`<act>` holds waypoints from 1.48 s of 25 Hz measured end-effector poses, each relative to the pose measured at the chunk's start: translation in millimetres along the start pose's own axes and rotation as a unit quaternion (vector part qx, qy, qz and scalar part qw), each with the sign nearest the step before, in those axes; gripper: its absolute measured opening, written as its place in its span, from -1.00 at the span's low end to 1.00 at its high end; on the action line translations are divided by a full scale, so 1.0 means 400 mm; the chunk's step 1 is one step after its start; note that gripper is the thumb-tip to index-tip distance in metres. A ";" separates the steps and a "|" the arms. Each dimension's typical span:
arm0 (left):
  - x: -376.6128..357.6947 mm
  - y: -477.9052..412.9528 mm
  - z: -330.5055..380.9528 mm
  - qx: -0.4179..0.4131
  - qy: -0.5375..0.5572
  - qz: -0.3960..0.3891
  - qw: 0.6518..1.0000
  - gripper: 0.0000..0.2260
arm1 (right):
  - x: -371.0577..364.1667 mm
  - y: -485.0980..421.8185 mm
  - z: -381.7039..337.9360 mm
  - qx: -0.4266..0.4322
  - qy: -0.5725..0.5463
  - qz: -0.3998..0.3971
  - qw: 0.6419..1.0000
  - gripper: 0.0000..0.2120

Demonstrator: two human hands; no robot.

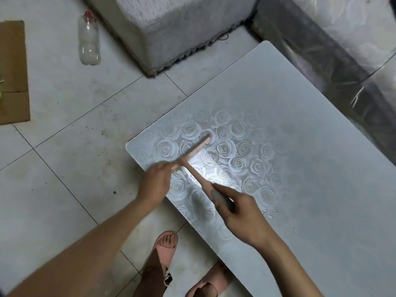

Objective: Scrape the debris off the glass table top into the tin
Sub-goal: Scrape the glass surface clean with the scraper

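Over the near corner of the rose-patterned glass table top (300, 136) I hold a pink T-shaped scraper (192, 151). My right hand (242, 215) curls its fingers round the grey grip. My left hand (155, 182) pinches the blade's near end, the fingertips blurred. Beside the right hand lie pale debris flecks (269, 214). On the tiled floor (64, 168) lies a clear plastic bottle (89, 39).
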State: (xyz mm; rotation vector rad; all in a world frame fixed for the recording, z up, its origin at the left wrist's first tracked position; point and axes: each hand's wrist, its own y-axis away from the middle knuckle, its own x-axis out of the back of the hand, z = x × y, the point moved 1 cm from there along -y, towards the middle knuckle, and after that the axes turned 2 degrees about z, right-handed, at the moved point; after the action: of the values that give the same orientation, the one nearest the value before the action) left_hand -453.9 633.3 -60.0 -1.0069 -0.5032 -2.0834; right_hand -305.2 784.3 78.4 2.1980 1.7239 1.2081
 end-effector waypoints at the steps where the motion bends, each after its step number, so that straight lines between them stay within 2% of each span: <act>1: 0.009 -0.026 -0.027 0.017 -0.024 0.018 0.999 -0.72 | -0.012 -0.039 -0.020 0.007 -0.006 -0.012 1.000 -0.72; 4: -0.006 -0.044 -0.051 0.075 -0.044 0.035 0.996 -0.74 | -0.026 -0.093 -0.012 0.012 -0.021 -0.034 0.999 -0.79; 7: -0.087 0.035 0.048 0.032 -0.005 0.050 0.998 -0.75 | 0.017 0.002 0.108 -0.038 -0.051 -0.018 0.998 -0.71; 9: -0.145 0.110 0.122 0.016 0.026 0.024 0.999 -0.71 | 0.054 0.099 0.181 -0.093 -0.074 -0.025 0.993 -0.68; 11: -0.185 0.167 0.183 0.034 0.063 -0.035 0.997 -0.69 | 0.096 0.178 0.220 -0.116 -0.061 -0.025 0.991 -0.69; 13: -0.185 0.193 0.217 0.056 0.101 -0.087 0.989 -0.71 | 0.127 0.218 0.212 -0.077 -0.023 -0.013 0.997 -0.70; 14: -0.169 0.190 0.213 0.050 0.108 -0.080 0.990 -0.73 | 0.130 0.218 0.193 -0.041 -0.011 -0.014 0.999 -0.69; 16: -0.122 0.159 0.169 0.030 0.071 -0.020 0.997 -0.77 | 0.103 0.184 0.146 0.028 -0.002 -0.021 0.999 -0.63; 18: -0.075 0.116 0.093 0.036 0.008 0.020 0.999 -0.76 | 0.048 0.113 0.107 0.043 -0.012 -0.033 0.998 -0.61; 21: -0.060 0.101 0.039 0.089 -0.021 0.020 0.996 -0.74 | -0.007 0.039 0.095 -0.025 -0.078 -0.076 0.994 -0.60; 24: -0.137 0.163 0.123 0.074 -0.027 0.033 0.996 -0.77 | 0.032 0.104 0.201 -0.080 -0.139 -0.080 0.984 -0.61; 28: -0.281 0.269 0.290 0.061 0.037 -0.031 0.997 -0.71 | 0.148 0.274 0.350 -0.179 -0.147 -0.072 0.970 -0.64; 30: -0.323 0.299 0.349 0.080 0.068 -0.099 0.990 -0.68 | 0.186 0.332 0.375 -0.160 -0.093 -0.056 0.981 -0.66; 32: -0.310 0.303 0.373 0.077 0.090 -0.138 0.983 -0.70 | 0.203 0.355 0.350 -0.098 -0.056 -0.050 0.992 -0.69; 35: -0.230 0.265 0.317 0.066 0.047 -0.049 0.996 -0.77 | 0.170 0.306 0.292 -0.013 -0.053 -0.057 0.997 -0.66; 37: -0.184 0.241 0.257 0.084 0.005 -0.013 0.996 -0.77 | 0.127 0.244 0.265 0.006 -0.056 -0.068 0.996 -0.70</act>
State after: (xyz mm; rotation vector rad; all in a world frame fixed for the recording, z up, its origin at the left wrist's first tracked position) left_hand -299.4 669.1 -53.0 -0.8950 -0.6777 -2.0302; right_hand -160.6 833.1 83.2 2.0734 1.8054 1.0270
